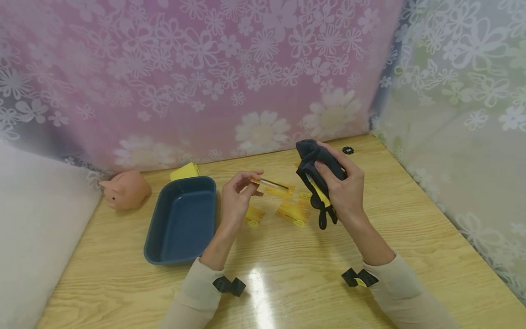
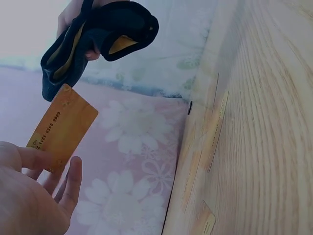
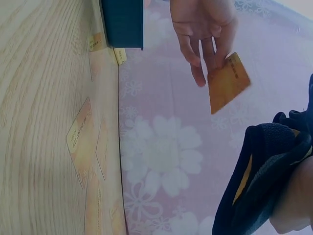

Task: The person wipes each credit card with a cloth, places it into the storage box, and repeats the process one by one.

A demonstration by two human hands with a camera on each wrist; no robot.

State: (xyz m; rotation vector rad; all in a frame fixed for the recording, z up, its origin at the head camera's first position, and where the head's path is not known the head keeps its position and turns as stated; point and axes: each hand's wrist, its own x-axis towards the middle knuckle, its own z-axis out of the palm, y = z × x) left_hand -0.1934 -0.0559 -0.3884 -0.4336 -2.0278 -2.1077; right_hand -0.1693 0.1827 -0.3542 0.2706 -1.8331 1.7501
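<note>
Between its thumb and fingers, my left hand (image 1: 237,198) pinches a gold bank card (image 2: 64,127) with printed digits. The card is raised above the table, pointing toward a dark navy cloth pouch (image 1: 309,153). My right hand (image 1: 346,189) grips that pouch in the air, with its mouth tilted down and leftward and dark cords hanging below. Yellow shows inside the pouch's opening in the left wrist view; what it holds is mostly hidden. On the table under the hands lie several more gold cards (image 1: 293,211). The held card and the pouch are apart.
A blue rectangular bin (image 1: 185,228) stands left of my left hand. Beyond it are a pink piggy bank (image 1: 128,189) and a yellow object (image 1: 184,172). One black poker chip (image 1: 348,150) lies near the back edge. Flowered curtains border the table's back and right.
</note>
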